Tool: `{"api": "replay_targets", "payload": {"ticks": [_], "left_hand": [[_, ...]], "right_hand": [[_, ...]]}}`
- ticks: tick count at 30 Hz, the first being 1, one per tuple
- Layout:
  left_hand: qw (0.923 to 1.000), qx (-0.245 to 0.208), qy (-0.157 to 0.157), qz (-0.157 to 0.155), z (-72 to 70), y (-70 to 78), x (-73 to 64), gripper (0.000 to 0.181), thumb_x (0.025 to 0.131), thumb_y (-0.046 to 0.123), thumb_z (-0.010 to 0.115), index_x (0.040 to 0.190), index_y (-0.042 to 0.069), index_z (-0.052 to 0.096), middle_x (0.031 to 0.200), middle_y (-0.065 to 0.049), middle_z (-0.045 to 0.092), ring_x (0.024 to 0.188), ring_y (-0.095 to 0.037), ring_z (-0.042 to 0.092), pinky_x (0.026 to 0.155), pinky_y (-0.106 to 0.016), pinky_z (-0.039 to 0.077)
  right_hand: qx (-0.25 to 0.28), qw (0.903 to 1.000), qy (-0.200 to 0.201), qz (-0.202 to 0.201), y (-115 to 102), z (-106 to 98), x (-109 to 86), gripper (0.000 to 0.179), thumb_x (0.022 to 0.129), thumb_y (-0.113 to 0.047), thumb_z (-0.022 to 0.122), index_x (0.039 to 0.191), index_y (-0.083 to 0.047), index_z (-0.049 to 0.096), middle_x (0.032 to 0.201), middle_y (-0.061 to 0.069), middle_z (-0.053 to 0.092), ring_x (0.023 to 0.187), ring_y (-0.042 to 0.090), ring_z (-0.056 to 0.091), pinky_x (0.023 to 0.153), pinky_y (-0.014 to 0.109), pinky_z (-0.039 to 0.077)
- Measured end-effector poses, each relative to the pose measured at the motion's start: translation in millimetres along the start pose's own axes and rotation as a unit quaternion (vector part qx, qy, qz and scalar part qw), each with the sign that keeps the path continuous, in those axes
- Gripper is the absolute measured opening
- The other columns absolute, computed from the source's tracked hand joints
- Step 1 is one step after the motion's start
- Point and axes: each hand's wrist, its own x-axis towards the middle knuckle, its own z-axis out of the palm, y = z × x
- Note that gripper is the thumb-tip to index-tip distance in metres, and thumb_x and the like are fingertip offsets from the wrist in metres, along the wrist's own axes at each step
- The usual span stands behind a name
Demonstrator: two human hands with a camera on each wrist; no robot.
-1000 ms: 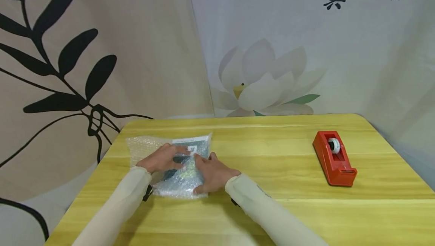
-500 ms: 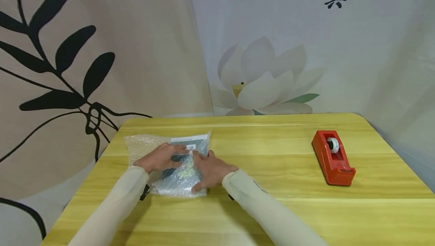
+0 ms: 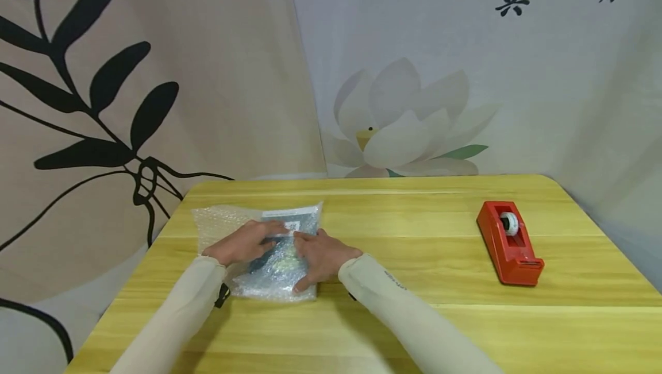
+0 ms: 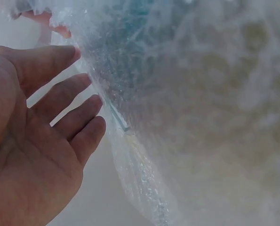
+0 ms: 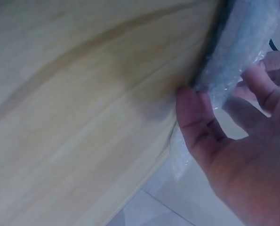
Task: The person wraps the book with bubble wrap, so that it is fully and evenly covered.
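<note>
A flat, dark grey-blue item [image 3: 308, 224] lies inside clear bubble wrap [image 3: 212, 219] on the left part of the table. Through the film show a white label with a square code [image 3: 292, 226] and a pale yellow-green patch. My left hand [image 3: 243, 243] rests over the left side of the package, fingers extended toward its middle. My right hand [image 3: 326, 255] lies across the right edge, fingertips on the film and thumb toward the near corner. In the left wrist view the bubble wrap [image 4: 144, 183] runs right beside the fingertips of my left hand [image 4: 45, 117].
A red tape dispenser [image 3: 512, 247] with a white roll of tape [image 3: 510, 223] stands at the right of the wooden table [image 3: 403, 207]. Behind the table hangs a printed cloth [image 3: 248, 75] with leaves, a lotus and characters.
Both hands stay on the package in nearly the same place. The fingers of my right hand lie slightly flatter than one second ago. Package and tape dispenser have not moved.
</note>
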Motion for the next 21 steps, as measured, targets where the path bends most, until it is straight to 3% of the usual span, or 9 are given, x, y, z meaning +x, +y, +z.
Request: {"api": "replay_targets", "payload": {"ticks": [4,10,16,18,19,21], "left_hand": [[1.0,-0.005,0.001,-0.001,0.5,-0.8,-0.1,0.038,0.097,0.0,0.059,0.135,0.004,0.062,0.15,-0.028,0.047,0.133,-0.046,0.053,0.107,-0.058,0.046],[0.9994,-0.018,0.014,-0.028,-1.2,-4.9,-7.3,0.037,0.099,0.003,0.058,0.136,0.004,0.06,0.149,-0.024,0.052,0.133,-0.043,0.054,0.107,-0.057,0.047],[0.9947,-0.037,0.071,-0.065,-14.1,-17.1,-30.4,0.035,0.101,0.007,0.056,0.136,0.004,0.06,0.149,-0.024,0.052,0.132,-0.044,0.055,0.106,-0.061,0.045],[0.9911,-0.042,0.095,-0.083,-17.8,-21.9,-38.3,0.035,0.1,0.007,0.056,0.135,0.004,0.061,0.147,-0.024,0.053,0.1,-0.038,0.07,0.101,-0.059,0.049],[0.9892,-0.046,0.106,-0.091,-19.0,-24.1,-41.8,0.035,0.1,0.007,0.056,0.135,0.004,0.061,0.147,-0.023,0.054,0.082,-0.032,0.069,0.098,-0.057,0.05],[0.9853,-0.048,0.124,-0.107,-20.0,-28.2,-48.0,0.037,0.1,0.007,0.057,0.136,0.005,0.06,0.145,-0.023,0.057,0.052,-0.019,0.053,0.092,-0.052,0.05]], "right_hand": [[-0.007,1.0,0.0,-0.004,-0.1,-0.1,2.1,0.07,0.078,-0.063,0.078,0.128,-0.018,0.058,0.167,-0.001,0.027,0.155,0.02,0.029,0.124,0.041,0.032],[-0.007,1.0,-0.002,-0.002,0.4,0.8,3.1,0.066,0.077,-0.063,0.078,0.122,-0.019,0.059,0.167,-0.002,0.028,0.155,0.013,0.026,0.127,0.04,0.026],[0.002,1.0,0.006,-0.001,-0.3,1.5,0.8,0.061,0.077,-0.061,0.079,0.118,-0.02,0.061,0.167,-0.003,0.028,0.154,0.019,0.031,0.121,0.036,0.037],[0.004,0.9999,0.01,-0.004,-0.5,0.7,0.3,0.06,0.077,-0.06,0.079,0.117,-0.02,0.061,0.167,-0.002,0.028,0.154,0.018,0.031,0.12,0.036,0.037],[0.005,0.9999,0.011,-0.005,-0.6,0.4,0.2,0.06,0.077,-0.06,0.079,0.117,-0.02,0.061,0.167,-0.002,0.028,0.154,0.017,0.031,0.12,0.036,0.037],[0.008,0.9999,0.014,-0.006,-0.5,0.1,0.3,0.057,0.078,-0.059,0.08,0.115,-0.02,0.061,0.167,-0.002,0.029,0.154,0.016,0.031,0.119,0.035,0.038]]}}
